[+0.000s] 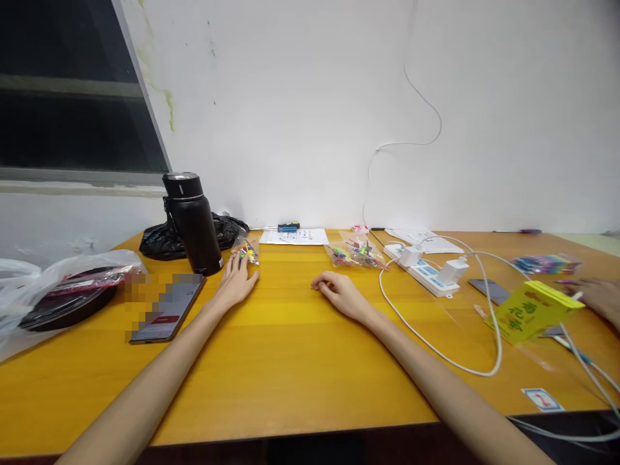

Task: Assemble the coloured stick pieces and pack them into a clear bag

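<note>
My left hand (236, 283) lies palm down on the wooden table (290, 361), fingers stretched forward and thumb apart. Its fingertips are at the near edge of a small clear bag of colourful plastic pieces (250, 252), partly covering it; no grip on the bag shows. Resting on the table to the right, my right hand (343, 295) has its fingers loosely curled in, with nothing visible in them. Beyond that hand is a second clear bag of colourful small pieces (356, 253). A black bottle (194, 226) stands upright left of my left hand, with a phone (172, 309) lying in front of it.
A white power strip (429, 274) with chargers and looping cables (465, 369) lies right, near a yellow box (530, 311). Another person's hand (598, 297) is at the far right. At the back are screwdrivers (289, 227) and paper (295, 237); left, a white plastic bag (19, 303).
</note>
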Motion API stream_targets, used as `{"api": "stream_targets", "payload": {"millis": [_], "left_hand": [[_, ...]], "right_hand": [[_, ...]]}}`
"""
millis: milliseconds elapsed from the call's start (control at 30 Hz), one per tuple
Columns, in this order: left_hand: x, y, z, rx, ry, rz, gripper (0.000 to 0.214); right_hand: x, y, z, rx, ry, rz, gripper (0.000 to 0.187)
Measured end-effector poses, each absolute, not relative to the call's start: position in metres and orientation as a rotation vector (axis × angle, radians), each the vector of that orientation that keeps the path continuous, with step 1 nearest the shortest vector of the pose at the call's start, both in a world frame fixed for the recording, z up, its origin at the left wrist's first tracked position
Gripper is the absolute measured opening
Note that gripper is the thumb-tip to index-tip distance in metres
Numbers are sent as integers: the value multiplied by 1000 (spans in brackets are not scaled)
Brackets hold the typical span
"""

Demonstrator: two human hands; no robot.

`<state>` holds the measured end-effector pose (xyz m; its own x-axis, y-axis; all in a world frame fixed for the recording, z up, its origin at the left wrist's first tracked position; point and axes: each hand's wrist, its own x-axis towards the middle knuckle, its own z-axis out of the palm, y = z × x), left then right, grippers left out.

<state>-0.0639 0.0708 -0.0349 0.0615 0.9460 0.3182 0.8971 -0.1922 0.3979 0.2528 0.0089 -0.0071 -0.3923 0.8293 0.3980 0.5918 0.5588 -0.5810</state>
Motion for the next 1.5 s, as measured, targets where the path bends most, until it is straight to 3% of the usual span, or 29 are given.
{"api": "stream_targets", "payload": {"millis": [433, 567, 767, 1233, 1500], "left_hand": [[-48, 55, -10, 2170, 1693, 894, 37], [-46, 56, -18, 2234, 1745, 935, 44], [-46, 58, -23, 2141, 1711, 941, 79], [-26, 30, 5, 2141, 1070, 1049, 75], [-12, 9, 21, 2322, 938, 1129, 76]], "right_hand": [[255, 9, -6, -1136, -2055, 520, 22], [254, 7, -3, -1132, -2038, 526, 21], [256, 5, 0, -1132, -2023, 550, 20], [265, 12, 7, -1068, -1818, 400, 22], [266, 7, 16, -941, -1932, 600, 27]]}}
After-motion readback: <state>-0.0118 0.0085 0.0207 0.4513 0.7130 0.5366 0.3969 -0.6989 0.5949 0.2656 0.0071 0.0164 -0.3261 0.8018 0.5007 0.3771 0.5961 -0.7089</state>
